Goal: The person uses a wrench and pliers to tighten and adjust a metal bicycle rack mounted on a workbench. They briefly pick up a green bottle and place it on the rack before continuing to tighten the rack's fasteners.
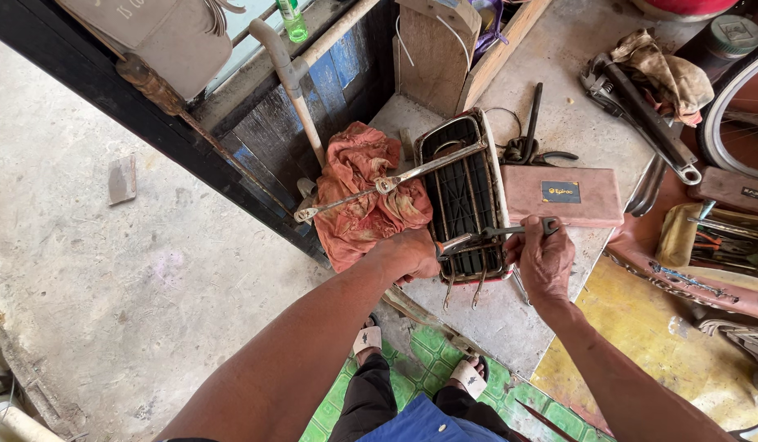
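Note:
A metal bicycle rear rack [463, 196] with a dark grid lies on a concrete slab [510, 319]. My left hand [410, 254] grips a wrench at the rack's near left corner. My right hand [544, 260] holds a dark open-end spanner [522, 230] that reaches across the rack's near end toward the left hand's tool. A long thin metal stay [379, 189] stretches from the rack out over a red rag [365, 192].
A pink flat tool case [563, 195] lies right of the rack. Large pipe wrenches [645, 115], a dirty cloth [664, 72] and pliers [526, 147] sit behind it. A bicycle wheel [735, 106] and a tool tray [715, 237] are at right. A wooden box [444, 49] stands behind.

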`<state>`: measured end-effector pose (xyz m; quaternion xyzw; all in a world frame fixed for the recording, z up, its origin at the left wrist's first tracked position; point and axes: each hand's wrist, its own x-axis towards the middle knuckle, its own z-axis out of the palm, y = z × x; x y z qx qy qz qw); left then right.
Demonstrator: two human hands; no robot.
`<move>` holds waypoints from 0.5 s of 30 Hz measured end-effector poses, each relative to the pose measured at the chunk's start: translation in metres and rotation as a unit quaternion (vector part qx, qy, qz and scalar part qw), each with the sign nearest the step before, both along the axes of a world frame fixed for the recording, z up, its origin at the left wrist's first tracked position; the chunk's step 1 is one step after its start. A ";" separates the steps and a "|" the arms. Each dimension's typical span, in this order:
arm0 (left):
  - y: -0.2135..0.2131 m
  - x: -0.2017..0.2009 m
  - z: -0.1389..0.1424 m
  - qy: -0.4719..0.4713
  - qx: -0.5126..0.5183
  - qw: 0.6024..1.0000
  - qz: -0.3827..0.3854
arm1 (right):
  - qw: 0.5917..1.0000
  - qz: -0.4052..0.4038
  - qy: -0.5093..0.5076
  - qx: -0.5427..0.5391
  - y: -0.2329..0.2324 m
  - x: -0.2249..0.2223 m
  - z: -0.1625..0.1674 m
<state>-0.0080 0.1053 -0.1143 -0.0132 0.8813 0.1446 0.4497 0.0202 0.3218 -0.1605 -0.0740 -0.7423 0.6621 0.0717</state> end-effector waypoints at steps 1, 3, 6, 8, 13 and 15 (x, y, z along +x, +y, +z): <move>0.000 0.000 0.000 -0.001 -0.001 1.000 -0.002 | 1.000 0.001 0.000 -0.003 0.001 -0.001 0.000; 0.000 0.000 -0.001 -0.005 0.001 1.000 -0.001 | 1.000 0.003 -0.002 -0.008 0.003 -0.004 0.000; 0.001 0.001 -0.001 -0.007 0.002 1.000 0.003 | 1.000 0.014 -0.021 0.009 0.004 -0.006 -0.001; 0.001 0.001 -0.001 -0.002 -0.005 1.000 -0.003 | 0.999 0.025 -0.013 0.026 0.003 -0.004 -0.003; 0.001 0.001 0.001 -0.002 0.000 1.000 0.006 | 0.999 0.031 -0.006 0.022 -0.001 0.002 -0.007; 0.001 0.002 0.001 -0.005 0.001 1.000 0.009 | 0.999 0.027 0.005 0.026 -0.002 0.004 -0.008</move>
